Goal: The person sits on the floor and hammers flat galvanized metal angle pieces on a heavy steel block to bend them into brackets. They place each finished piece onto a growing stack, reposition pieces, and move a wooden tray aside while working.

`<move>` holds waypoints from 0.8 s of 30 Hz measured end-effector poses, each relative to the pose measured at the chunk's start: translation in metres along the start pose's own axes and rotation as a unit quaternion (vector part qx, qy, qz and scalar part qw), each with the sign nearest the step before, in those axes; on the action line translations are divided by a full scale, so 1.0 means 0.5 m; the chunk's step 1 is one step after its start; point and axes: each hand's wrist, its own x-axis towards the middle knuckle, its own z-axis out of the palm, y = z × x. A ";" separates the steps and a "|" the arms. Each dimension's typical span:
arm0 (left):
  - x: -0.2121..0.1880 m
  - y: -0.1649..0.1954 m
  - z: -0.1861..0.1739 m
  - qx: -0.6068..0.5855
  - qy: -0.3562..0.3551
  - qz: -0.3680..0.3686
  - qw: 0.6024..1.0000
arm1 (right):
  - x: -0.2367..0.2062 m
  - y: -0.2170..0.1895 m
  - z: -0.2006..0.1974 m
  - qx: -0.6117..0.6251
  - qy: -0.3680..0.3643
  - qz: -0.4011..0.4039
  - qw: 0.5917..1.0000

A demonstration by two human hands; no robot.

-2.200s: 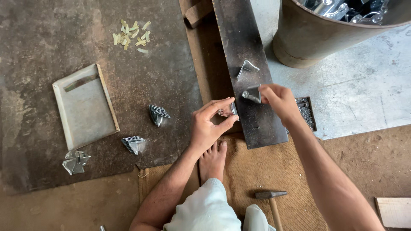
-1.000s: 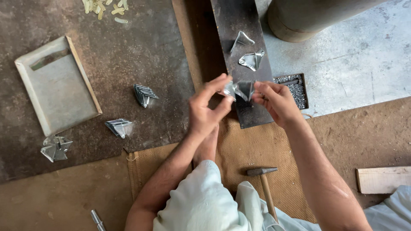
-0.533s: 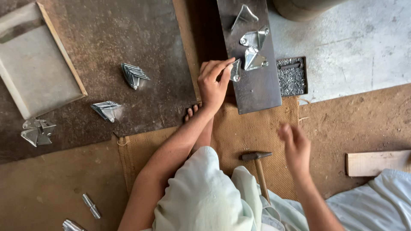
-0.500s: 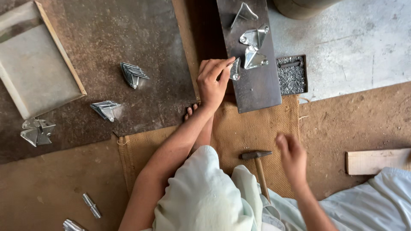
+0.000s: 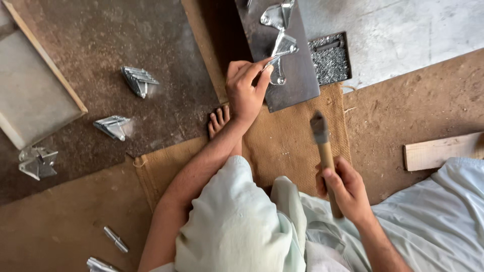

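My left hand (image 5: 245,90) pinches a small shiny metal bracket piece (image 5: 278,60) and holds it down on a dark steel plate (image 5: 297,75). Another shiny bracket (image 5: 276,15) lies farther up the same plate. My right hand (image 5: 345,189) grips the wooden handle of a hammer (image 5: 322,146), lifted above the burlap mat with its head pointing toward the plate. The hammer head is blurred.
A shallow tray of small rivets or nails (image 5: 330,58) sits right of the plate. Stacks of folded metal pieces (image 5: 138,80) (image 5: 113,126) (image 5: 36,162) lie on the dark floor at left, beside a wooden-framed board (image 5: 30,95). A wood plank (image 5: 441,151) lies at right. My bare toes (image 5: 218,121) rest on burlap.
My right hand left the plate, dropped to the hammer on the burlap, took hold of it and raised it. My left hand stayed holding the bracket piece on the plate.
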 end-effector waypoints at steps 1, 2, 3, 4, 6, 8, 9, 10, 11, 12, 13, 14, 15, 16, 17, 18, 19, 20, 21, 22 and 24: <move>0.001 0.006 0.000 0.010 -0.003 -0.002 1.000 | 0.015 -0.031 0.001 0.017 -0.010 -0.018 1.000; 0.004 0.011 0.001 0.028 -0.002 0.010 1.000 | 0.030 -0.058 0.002 -0.025 0.009 -0.005 1.000; 0.005 0.014 -0.001 0.048 -0.001 0.022 0.999 | 0.044 -0.081 0.004 -0.067 0.026 0.010 0.997; 0.007 0.015 -0.002 0.070 0.001 0.030 0.997 | 0.054 -0.100 0.007 -0.110 0.040 0.025 0.993; 0.007 0.010 -0.004 0.078 0.000 0.058 0.995 | 0.066 -0.123 0.013 -0.149 0.054 0.034 0.987; -0.002 -0.001 -0.002 0.104 -0.018 0.084 0.991 | 0.068 -0.132 0.019 -0.157 0.057 0.034 0.985; -0.005 -0.008 0.002 0.127 -0.015 0.105 0.986 | 0.068 -0.134 0.021 -0.154 0.054 0.008 0.987; -0.010 -0.015 0.005 0.150 -0.011 0.129 0.980 | 0.069 -0.134 0.023 -0.149 0.051 -0.023 0.987; -0.014 -0.020 0.009 0.149 -0.009 0.132 0.980 | 0.072 -0.134 0.025 -0.161 0.057 -0.050 0.984; -0.016 -0.024 0.012 0.149 -0.008 0.135 0.980 | 0.079 -0.135 0.028 -0.173 0.063 -0.078 0.980; -0.018 -0.025 0.015 0.147 -0.006 0.140 0.979 | 0.089 -0.136 0.030 -0.184 0.071 -0.107 0.975; -0.017 -0.026 0.017 0.146 -0.007 0.140 0.979 | 0.102 -0.138 0.032 -0.236 0.073 -0.083 0.966; -0.017 -0.025 0.018 0.143 -0.008 0.139 0.980 | 0.118 -0.141 0.033 -0.287 0.076 -0.057 0.953; -0.014 -0.024 0.019 0.140 -0.010 0.139 0.980 | 0.131 -0.146 0.033 -0.337 0.079 -0.030 0.938; -0.012 -0.021 0.019 0.134 -0.010 0.133 0.982 | 0.142 -0.150 0.033 -0.303 0.066 -0.009 0.951; -0.010 -0.019 0.018 0.130 -0.006 0.130 0.983 | 0.149 -0.155 0.032 -0.268 0.054 0.007 0.962; -0.009 -0.018 0.017 0.127 -0.002 0.127 0.984 | 0.150 -0.159 0.030 -0.232 0.039 0.022 0.972; -0.009 -0.017 0.017 0.127 0.000 0.139 0.982 | 0.146 -0.163 0.029 -0.251 0.071 -0.028 0.965; -0.010 -0.017 0.017 0.126 -0.009 0.142 0.982 | 0.136 -0.167 0.027 -0.269 0.099 -0.066 0.956; -0.014 -0.018 0.018 0.124 -0.024 0.139 0.982 | 0.122 -0.170 0.026 -0.287 0.123 -0.095 0.945; -0.024 -0.019 0.020 0.108 -0.020 0.136 0.985 | 0.091 -0.174 0.026 -0.267 0.172 -0.174 0.932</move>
